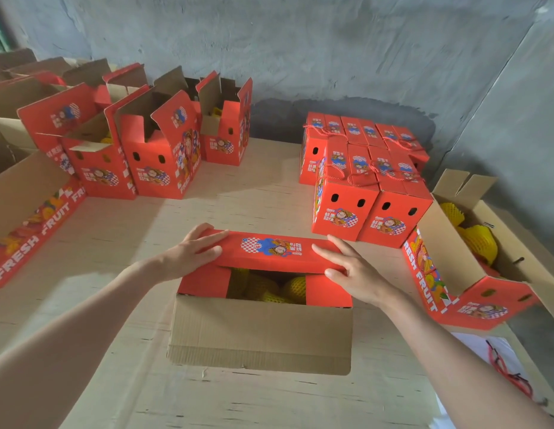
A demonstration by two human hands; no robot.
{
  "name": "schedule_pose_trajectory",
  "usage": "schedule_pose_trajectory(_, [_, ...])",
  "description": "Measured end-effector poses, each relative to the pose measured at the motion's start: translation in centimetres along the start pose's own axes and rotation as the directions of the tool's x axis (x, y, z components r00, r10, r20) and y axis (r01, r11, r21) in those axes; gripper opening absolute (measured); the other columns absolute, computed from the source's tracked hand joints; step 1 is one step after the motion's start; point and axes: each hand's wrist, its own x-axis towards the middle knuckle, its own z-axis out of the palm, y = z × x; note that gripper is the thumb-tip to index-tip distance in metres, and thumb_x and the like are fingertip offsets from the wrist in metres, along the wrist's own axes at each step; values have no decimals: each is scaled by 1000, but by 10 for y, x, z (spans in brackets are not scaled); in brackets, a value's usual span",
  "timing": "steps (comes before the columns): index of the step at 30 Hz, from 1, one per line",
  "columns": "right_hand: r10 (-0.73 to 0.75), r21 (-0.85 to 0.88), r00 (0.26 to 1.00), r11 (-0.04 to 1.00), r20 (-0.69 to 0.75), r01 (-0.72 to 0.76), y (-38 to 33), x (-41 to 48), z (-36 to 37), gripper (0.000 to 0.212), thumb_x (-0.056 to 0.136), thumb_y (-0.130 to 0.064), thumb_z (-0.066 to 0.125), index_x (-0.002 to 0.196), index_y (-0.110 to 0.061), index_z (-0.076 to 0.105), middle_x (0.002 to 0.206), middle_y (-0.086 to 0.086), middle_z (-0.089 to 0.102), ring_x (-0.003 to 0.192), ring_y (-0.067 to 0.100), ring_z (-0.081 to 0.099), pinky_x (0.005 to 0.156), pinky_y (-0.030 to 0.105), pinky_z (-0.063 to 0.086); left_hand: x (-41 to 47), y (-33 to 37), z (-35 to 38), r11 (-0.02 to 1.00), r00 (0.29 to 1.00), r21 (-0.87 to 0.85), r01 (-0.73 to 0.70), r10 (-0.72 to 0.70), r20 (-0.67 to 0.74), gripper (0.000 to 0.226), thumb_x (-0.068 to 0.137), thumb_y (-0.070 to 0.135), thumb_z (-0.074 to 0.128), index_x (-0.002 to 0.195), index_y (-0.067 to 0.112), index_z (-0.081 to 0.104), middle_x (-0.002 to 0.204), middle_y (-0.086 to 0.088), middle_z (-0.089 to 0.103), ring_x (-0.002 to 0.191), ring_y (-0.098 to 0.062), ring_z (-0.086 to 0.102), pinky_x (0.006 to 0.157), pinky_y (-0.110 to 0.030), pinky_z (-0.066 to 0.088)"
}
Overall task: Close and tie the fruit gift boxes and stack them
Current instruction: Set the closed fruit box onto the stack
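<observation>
Red tied boxes (371, 193) back right, open boxes (139, 150) back left, carton (446, 249) alongside.

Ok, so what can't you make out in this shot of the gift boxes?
Head view only:
1. Netted fruit in the front box: the red flap covers most of it, so kind and count are unclear.
2. Open boxes back left: their walls hide the contents.
3. Red cords bottom right: blurred, count unclear.
4. Left carton: cut off by the frame edge.

Pressing far red flap (269, 249) of open gift box (260, 332) w/ L hand (192, 252) + R hand (354, 270), fingers straight, desk (115, 243) centre; netted yellow fruit (294, 289) inside.
</observation>
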Motion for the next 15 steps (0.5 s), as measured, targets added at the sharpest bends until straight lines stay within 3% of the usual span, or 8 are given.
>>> schedule_pose_trajectory(3, [22, 169, 998, 985, -53, -12, -1, 1, 4, 37, 102, -22, 43, 131, -45, 43, 156, -13, 13, 144, 1, 7, 118, 31, 14, 1, 0, 6, 999, 997, 33, 1, 1, -76, 47, 99, 35, 39, 144, 40, 26, 151, 4, 9, 134, -21, 23, 105, -37, 39])
schedule_pose_trajectory(6, [22, 183, 984, 983, -174, 11, -3, 3, 11, 34, 101, -18, 44, 127, -39, 48, 149, -10, 26, 141, 4, 20, 115, 25, 18, -1, 0, 7, 998, 995, 64, -11, 17, -96, 50, 99, 33, 41, 146, 36, 26, 151, 2, 11, 136, -23, 24, 108, -42, 36])
schedule_pose_trajectory(8, [10, 112, 986, 994, -168, 9, -3, 5, 11, 36, 101, -19, 45, 126, -44, 46, 148, -8, 27, 140, 5, 19, 112, 20, 15, -1, 0, 5, 995, 996, 103, -13, 22, -88, 52, 98, 35, 44, 146, 36, 26, 150, 1, 13, 134, -23, 25, 105, -39, 38])
schedule_pose_trajectory(12, [14, -51, 999, 999, -34, -16, 1, 7, 5, 41, 103, -27, 37, 135, -52, 28, 155, -5, 14, 144, 9, 5, 113, 24, 8, 7, 3, -11, 970, 999, 240, 37, -40, 8, 64, 90, 48, 53, 146, 44, 22, 144, 3, 18, 128, -20, 31, 100, -31, 38])
schedule_pose_trajectory(15, [39, -148, 998, 989, 52, -31, 3, 7, 5, 46, 104, -30, 32, 140, -51, 12, 159, -9, -10, 145, 9, -14, 115, 29, -1, 16, 8, -18, 942, 991, 320, 100, -124, 55, 76, 87, 52, 58, 148, 45, 13, 142, 1, 20, 128, -22, 31, 104, -36, 36])
